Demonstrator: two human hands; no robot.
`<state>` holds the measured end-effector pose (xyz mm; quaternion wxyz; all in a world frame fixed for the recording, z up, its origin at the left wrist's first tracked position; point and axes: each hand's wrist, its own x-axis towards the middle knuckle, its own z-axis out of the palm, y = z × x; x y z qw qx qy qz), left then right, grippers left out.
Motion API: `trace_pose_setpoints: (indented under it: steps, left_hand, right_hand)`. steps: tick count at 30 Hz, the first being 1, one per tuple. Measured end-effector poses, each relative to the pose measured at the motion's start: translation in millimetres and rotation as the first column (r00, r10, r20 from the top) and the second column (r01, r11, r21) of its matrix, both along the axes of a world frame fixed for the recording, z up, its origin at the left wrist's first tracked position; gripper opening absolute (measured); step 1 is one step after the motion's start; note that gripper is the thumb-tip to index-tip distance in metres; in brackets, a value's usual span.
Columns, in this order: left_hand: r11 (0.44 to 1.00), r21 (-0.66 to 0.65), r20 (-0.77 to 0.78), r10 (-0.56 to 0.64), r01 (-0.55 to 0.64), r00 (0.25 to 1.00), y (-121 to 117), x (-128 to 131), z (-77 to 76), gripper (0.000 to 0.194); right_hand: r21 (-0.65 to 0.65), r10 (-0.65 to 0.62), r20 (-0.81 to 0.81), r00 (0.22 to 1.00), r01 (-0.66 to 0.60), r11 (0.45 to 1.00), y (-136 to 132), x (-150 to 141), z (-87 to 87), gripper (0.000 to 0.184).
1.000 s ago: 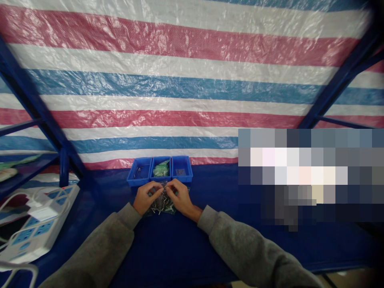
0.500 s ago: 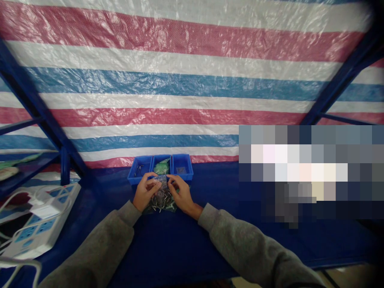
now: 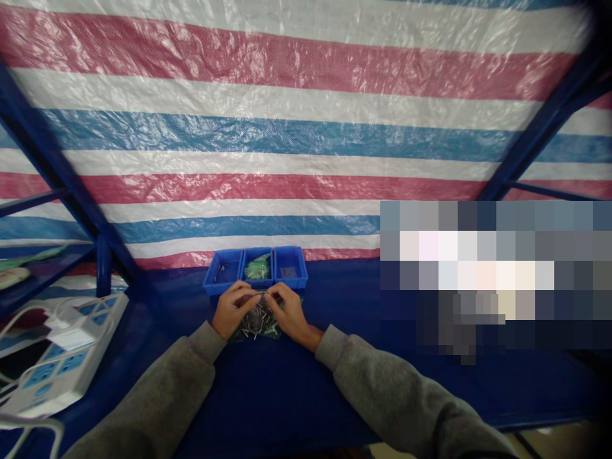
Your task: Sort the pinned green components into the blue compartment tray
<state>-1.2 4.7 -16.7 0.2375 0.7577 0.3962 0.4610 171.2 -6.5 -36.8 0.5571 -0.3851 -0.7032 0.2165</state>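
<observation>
My left hand (image 3: pixel 235 308) and my right hand (image 3: pixel 287 310) meet over a pile of small metal pins or screws (image 3: pixel 257 322) in the middle of the table. Fingers and thumbs of both are closed in a pinch on a small clear plastic bag (image 3: pixel 261 293), now seen almost edge-on and largely covered by the fingertips. Beneath the hands, the metal pieces lie on what looks like clear or greenish plastic. Just beyond stand three joined blue bins: the left bin (image 3: pixel 215 256) has a few metal pieces, the middle one green plastic packets (image 3: pixel 258 268), the right one small clear bags (image 3: pixel 287 272).
A white power strip (image 3: pixel 71 370) with plugs and cables lies on the left. Blue metal posts (image 3: pixel 71 172) rise at both sides, and a striped plastic sheet (image 3: pixel 287 140) hangs behind the blue table (image 3: pixel 268 395). A blurred-out patch covers the right side.
The clear bag between my hands has tipped from facing me to nearly edge-on. My fingertips have come down slightly and closer together.
</observation>
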Motion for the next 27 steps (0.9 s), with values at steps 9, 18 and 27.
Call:
trace_pose_setpoints:
  steps: [9,18,27]
  left_hand:
    - [1.000,-0.007,-0.022,0.001,-0.001,1.000,-2.6,2.4,4.2,0.021]
    - [0.974,-0.228,0.119,0.038,-0.010,0.992,0.3,2.5,-3.9,0.025]
    - [0.995,-0.078,-0.070,0.054,-0.060,0.996,-5.7,2.0,5.2,0.035]
  right_hand:
    - [0.009,0.040,0.039,0.998,-0.041,0.999,-2.9,1.1,2.8,0.019]
    - [0.039,0.086,0.023,0.996,-0.087,0.995,-3.0,1.0,0.7,0.021]
    - [0.044,0.071,0.027,0.997,-0.072,0.996,-2.9,-0.2,0.0,0.012]
